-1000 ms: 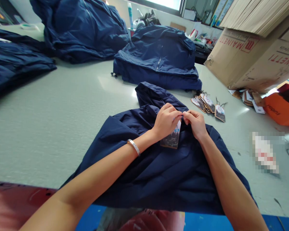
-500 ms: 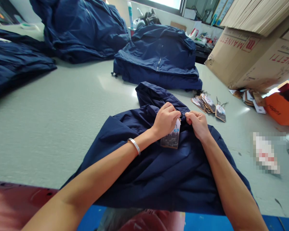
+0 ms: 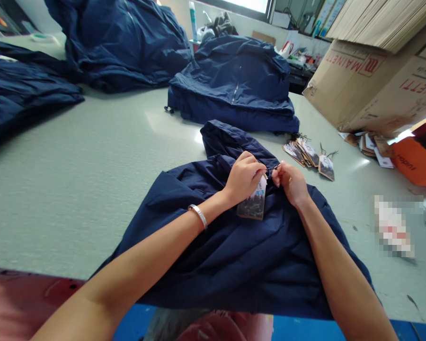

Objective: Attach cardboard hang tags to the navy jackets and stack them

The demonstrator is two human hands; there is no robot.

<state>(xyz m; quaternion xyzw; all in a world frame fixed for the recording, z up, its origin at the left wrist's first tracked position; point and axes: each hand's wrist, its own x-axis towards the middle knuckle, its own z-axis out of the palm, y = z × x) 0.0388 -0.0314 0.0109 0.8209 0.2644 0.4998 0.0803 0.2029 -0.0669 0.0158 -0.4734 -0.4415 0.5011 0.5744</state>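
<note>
A dark navy jacket (image 3: 213, 255) lies spread at the table's front edge, its collar part pointing away. Over its upper part, my left hand (image 3: 244, 176) pinches the top of a hang tag (image 3: 252, 203) with a forest picture and its dark string. Close by on the right, my right hand (image 3: 290, 181) has its fingers pressed together on the dark string. A small gap separates the two hands. The tag hangs down against the jacket below my left fingers.
Several hang tags (image 3: 305, 150) with black strings lie right of the jacket, one (image 3: 326, 166) apart from them. Behind are a folded navy jacket (image 3: 234, 83) and more navy garments (image 3: 124, 47). Cardboard boxes (image 3: 362, 90) and an orange bag (image 3: 417, 161) stand at the right.
My right hand has turned slightly, and a bit of dark string now shows at its fingertips. My left hand and the tag have hardly moved.
</note>
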